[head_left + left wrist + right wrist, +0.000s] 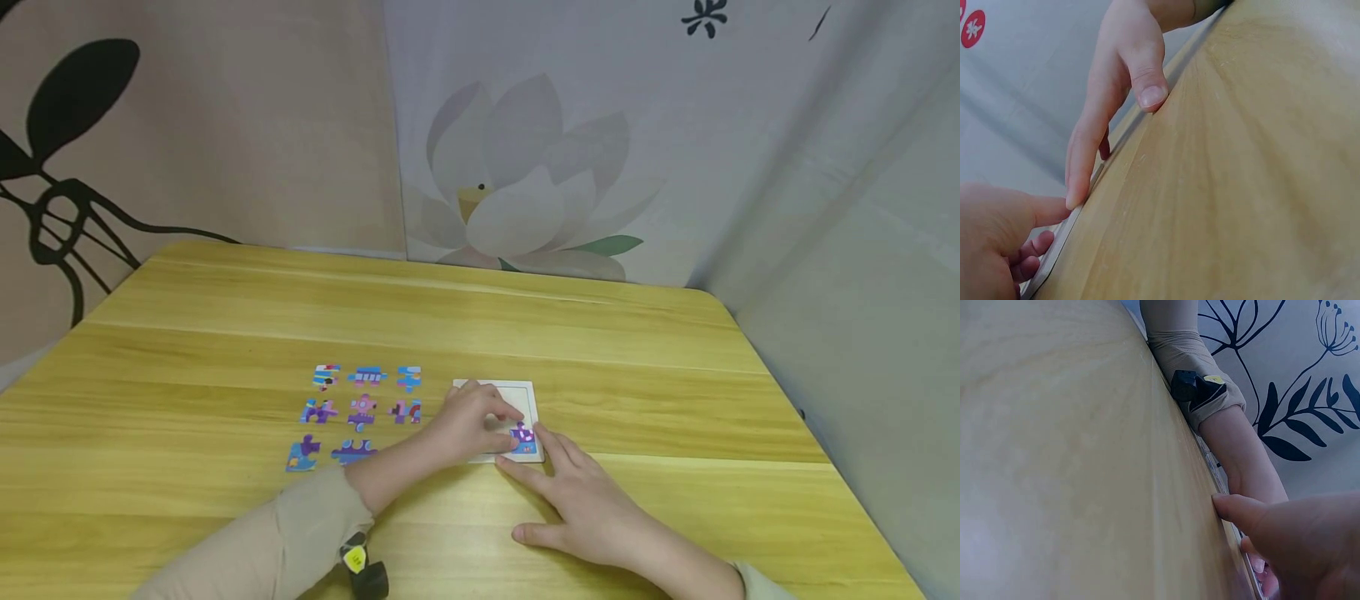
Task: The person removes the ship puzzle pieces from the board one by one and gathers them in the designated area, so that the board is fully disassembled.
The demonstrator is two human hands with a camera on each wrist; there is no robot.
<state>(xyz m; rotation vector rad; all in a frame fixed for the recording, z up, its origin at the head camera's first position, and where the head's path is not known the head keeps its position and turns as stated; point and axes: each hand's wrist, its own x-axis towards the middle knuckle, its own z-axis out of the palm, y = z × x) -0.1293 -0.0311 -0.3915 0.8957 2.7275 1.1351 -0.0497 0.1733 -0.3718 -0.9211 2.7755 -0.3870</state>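
A square white puzzle tray [531,400] lies on the table, with a purple and blue jigsaw piece [522,440] in its near right corner. My left hand [480,421] reaches over the tray and pinches this piece, thumb at its left side and curled index finger above it. My right hand [588,500] rests at the tray's near right corner, its fingers extended along the near and right edges and the thumb on the table. In the left wrist view both the left hand [997,237] and the right hand [1119,81] meet at the thin tray edge.
Several loose jigsaw pieces [362,410] lie in rows left of the tray on the wooden table [247,317]. My left forearm crosses in front of the nearest row and partly hides a blue piece [352,451]. A curtain [315,125] with printed flowers hangs behind the table.
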